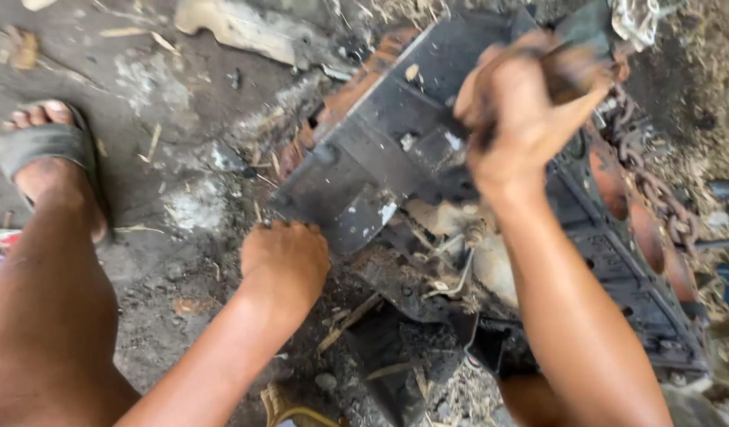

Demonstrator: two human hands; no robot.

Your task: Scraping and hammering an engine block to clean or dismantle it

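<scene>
On the oily, littered ground [167,95] we crouch over a dark metal engine block [396,150] lying tilted beside a rusty chain [657,190]. Our left hand [285,257] is curled shut, knuckles up, gripping the block's lower edge. Our right hand [523,111] is raised above the block, fingers closed around a dark, blurred object [578,32] we cannot identify. Our sandalled foot [48,158] rests well to the left.

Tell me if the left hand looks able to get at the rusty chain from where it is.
Probably not directly: the left hand grips the near lower edge of the dark metal block, and the rusty chain lies beyond the block, past the raised right hand.
</scene>
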